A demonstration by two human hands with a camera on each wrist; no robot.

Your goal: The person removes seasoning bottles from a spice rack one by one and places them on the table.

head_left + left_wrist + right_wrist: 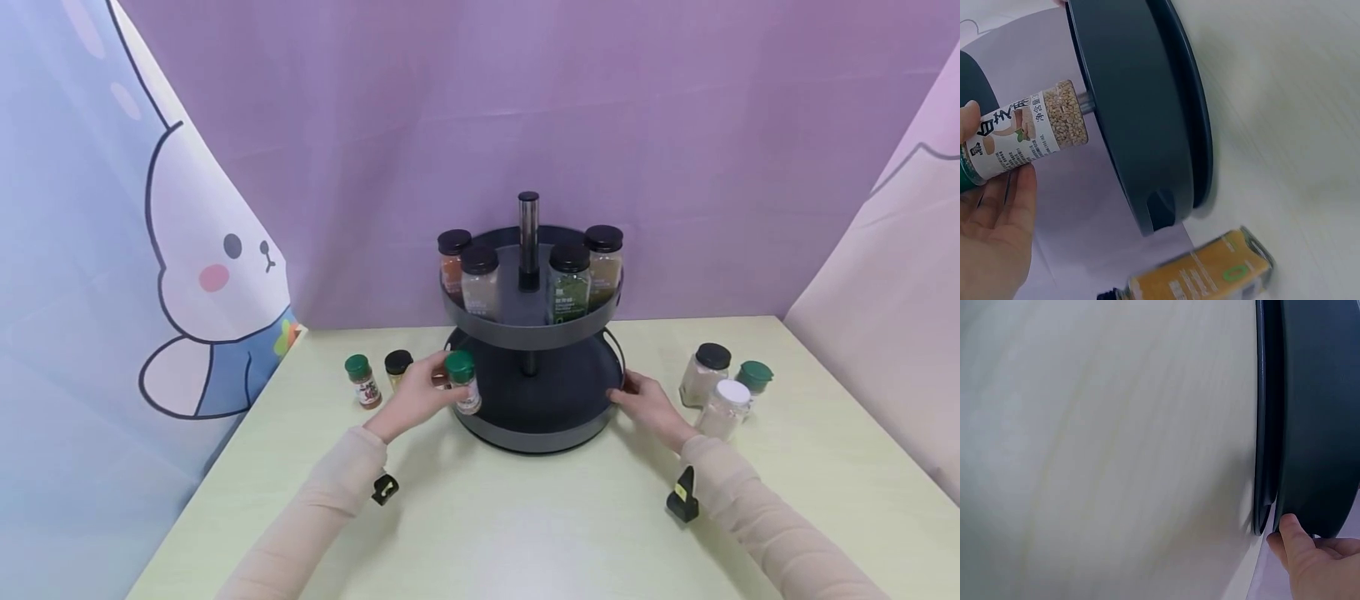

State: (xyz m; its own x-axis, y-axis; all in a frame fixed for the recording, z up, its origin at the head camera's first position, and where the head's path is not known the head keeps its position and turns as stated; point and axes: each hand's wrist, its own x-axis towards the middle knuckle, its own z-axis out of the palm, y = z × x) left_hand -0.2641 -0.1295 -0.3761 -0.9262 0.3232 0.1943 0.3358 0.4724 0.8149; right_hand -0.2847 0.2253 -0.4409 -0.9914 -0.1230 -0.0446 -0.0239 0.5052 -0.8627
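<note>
My left hand [416,398] grips a small green-capped spice jar [468,393] at the left front of a dark two-tier round rack [534,439]. In the left wrist view the jar [1019,132] is tilted sideways and shows pale sesame-like seeds behind a white label. It is apart from the rack's wall [1141,112] there. My right hand [654,410] holds the right rim of the lower tier. The right wrist view shows the thumb [1292,530] against that tier's outer wall, with the other fingers partly hidden. Several black-capped jars, one with green flakes [568,287], stand on the upper tier.
Left of the rack stand a green-capped jar [365,388] and a black-capped jar [397,365], partly behind the left hand. At the right are a black-capped jar [702,380], a white-capped jar [724,412] and a green-capped jar [754,377]. A purple curtain [360,167] hangs behind the table.
</note>
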